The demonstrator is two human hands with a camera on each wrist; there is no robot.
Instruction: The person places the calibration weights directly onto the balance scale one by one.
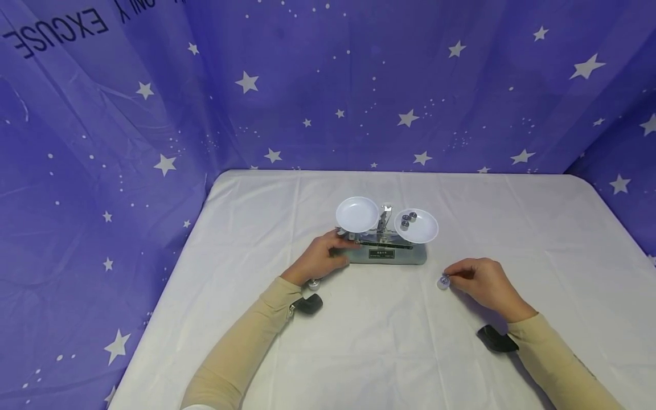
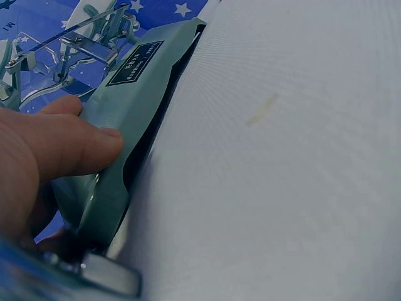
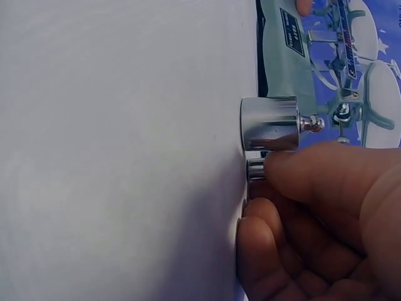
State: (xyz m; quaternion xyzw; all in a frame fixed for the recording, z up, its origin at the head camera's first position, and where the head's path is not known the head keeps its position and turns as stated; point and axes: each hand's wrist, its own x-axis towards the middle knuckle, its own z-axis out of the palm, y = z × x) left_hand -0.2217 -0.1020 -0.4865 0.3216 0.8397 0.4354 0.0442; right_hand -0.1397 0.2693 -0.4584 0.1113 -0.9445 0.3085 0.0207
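Item: balance [image 1: 417, 255], grey-green base, standing mid-table, label plate [image 1: 381, 254] on its near face, a dark beam [image 1: 384, 245] running across above the plate.

Left pan [image 1: 357, 214]: round, white, shallow, raised rim; its inner surface is in full view.

Right pan [image 1: 426, 230]: matching white dish; appears lower than the left one. Contents: three small weights [image 1: 405, 226], metal cylinders, grouped toward the left and far part of the dish.

Loose, right of the balance and nearer: large weight [image 3: 269, 124], a shiny upright cylinder with a knob on top, standing on the table; small weight [image 3: 255, 168], plain metal, just beside it.

Loose, left and near: one further metal weight [image 1: 314, 284], close by the left wrist, partly hidden.

Left hand [image 1: 323, 256]: grips the left end of the base below the left pan, thumb flat on the near side, other fingers around the far side and end.

Right hand [image 1: 484, 282]: fingers curled, thumb against the top of the small weight in a pinch; the index fingertip's contact is hidden. The lower fingers rest at the table surface.

Worn: beige sleeves [image 1: 246, 341]; a black device [image 1: 498, 339] at each wrist.

Setting: white cloth [image 1: 369, 353] on the table; blue-violet curtain [image 1: 287, 102] with white stars behind and to both sides.
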